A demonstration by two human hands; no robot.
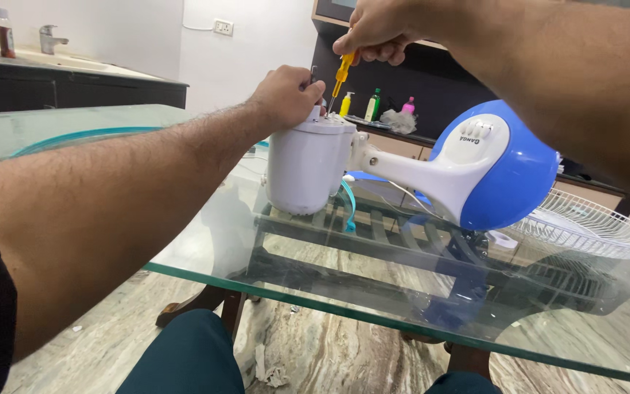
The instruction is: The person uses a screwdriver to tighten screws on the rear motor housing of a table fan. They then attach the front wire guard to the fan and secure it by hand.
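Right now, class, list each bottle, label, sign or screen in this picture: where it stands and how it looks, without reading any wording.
Brown bottle: far left counter beside a tap, slim, white label band.
Yellow bottle: back shelf behind the screwdriver, pump top.
Green bottle: same shelf, right of the yellow one, dark cap.
Pink bottle: same shelf, further right, small.
Printed mark: white panel of the blue fan base, dark lettering below buttons.
No screens clearly visible.

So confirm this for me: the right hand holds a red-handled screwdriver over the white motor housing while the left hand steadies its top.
Not quite. The head view shows the screwdriver in the right hand has a yellow handle, not red. The rest holds: it points down at the white motor housing, and the left hand rests on its top.
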